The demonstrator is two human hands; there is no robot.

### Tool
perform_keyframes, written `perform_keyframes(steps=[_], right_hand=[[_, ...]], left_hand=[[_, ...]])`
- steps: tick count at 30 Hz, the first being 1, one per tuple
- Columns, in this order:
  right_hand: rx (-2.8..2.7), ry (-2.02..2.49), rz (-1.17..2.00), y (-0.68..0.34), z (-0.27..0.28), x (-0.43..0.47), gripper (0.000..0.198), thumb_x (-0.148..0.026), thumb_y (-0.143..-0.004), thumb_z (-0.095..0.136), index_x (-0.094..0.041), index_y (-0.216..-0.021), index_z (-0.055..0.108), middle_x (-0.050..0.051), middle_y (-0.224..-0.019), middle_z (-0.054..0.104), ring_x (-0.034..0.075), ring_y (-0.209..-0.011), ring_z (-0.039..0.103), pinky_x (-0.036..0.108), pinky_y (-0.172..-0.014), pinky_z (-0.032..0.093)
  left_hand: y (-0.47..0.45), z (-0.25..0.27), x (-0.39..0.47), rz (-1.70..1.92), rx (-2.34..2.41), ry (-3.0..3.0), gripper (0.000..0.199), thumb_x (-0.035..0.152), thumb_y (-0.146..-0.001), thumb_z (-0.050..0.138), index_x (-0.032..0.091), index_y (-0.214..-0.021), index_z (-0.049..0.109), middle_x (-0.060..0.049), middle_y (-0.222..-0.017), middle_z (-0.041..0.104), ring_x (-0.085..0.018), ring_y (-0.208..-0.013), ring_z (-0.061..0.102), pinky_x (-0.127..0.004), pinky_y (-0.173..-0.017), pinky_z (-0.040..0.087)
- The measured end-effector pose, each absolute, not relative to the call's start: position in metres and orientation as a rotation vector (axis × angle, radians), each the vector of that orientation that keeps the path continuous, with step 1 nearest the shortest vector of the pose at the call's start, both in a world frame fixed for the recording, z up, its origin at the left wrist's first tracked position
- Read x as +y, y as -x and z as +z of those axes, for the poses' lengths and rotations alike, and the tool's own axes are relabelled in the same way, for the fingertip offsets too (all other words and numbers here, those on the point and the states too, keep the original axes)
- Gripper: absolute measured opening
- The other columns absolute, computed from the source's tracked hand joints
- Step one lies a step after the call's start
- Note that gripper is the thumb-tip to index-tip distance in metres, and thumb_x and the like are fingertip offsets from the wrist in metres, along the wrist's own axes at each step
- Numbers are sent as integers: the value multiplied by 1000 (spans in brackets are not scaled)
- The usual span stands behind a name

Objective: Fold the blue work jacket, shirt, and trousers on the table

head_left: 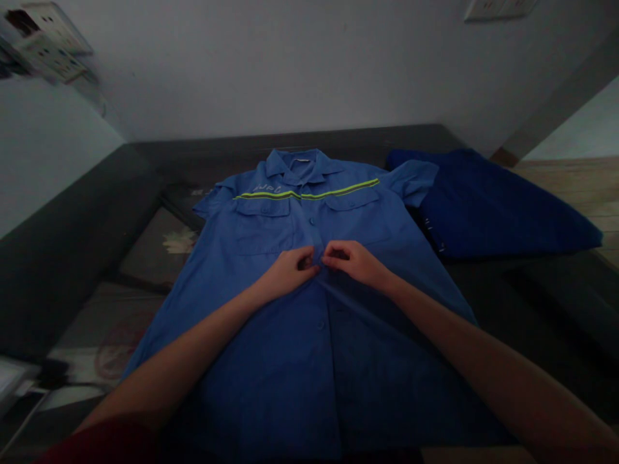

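Observation:
A blue short-sleeved shirt (pixel 271 361) lies spread face up, its collar pointing away from me. Across its chest runs a yellow-green stripe, with a flapped pocket on each side. The front edges meet at the collar and upper chest, and lower down they lie side by side with a button visible. My left hand (pixel 294 270) pinches the left front edge near the middle of the placket. Close beside it, my right hand (pixel 352 261) pinches the other front edge. The fingertips of both hands nearly touch; whatever button lies between them is hidden.
Dark blue folded cloth (pixel 488 203) lies to the right of the shirt on the dark table (pixel 411 134). A pale wall (pixel 290 71) rises behind, with power sockets (pixel 53 45) at upper left. A cable and a white object (pixel 14 386) are at lower left.

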State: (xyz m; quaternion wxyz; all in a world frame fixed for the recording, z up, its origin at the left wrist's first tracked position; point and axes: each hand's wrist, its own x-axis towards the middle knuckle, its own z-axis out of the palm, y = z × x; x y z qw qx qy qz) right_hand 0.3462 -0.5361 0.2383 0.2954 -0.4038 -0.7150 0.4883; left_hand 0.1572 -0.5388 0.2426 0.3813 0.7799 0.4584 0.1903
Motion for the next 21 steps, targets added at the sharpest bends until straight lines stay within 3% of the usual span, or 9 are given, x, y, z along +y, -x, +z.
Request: perform_keyframes(steps=[7, 13, 21], right_hand=[[-1958, 1091, 1218, -348, 237, -536, 17, -31, -83, 59, -17, -74, 59, -1, -65, 58, 12, -61, 55, 24, -59, 41], [-1912, 1140, 1133, -349, 233, -538, 29, -42, -87, 54, -17, -75, 60, 0, -66, 61, 13, -63, 57, 25, -63, 44], [-1900, 1148, 1107, -348, 233, -540, 21, -36, -83, 60, -17, -75, 60, 0, -70, 64, 12, -64, 58, 24, -61, 42]], left_hand=[[-152, 245, -534, 397, 1132, -1950, 20, 29, -78, 53, 19, -67, 40, 5, -62, 41, -11, -60, 41, -24, -56, 30], [-147, 244, -531, 429, 1097, -1939, 12, 27, -84, 47, 18, -91, 48, 4, -69, 48, -12, -65, 47, -25, -62, 37], [-150, 247, -532, 389, 1189, -1996, 6, 22, -83, 49, 18, -79, 48, 4, -65, 51, -12, -62, 49, -24, -58, 34]])
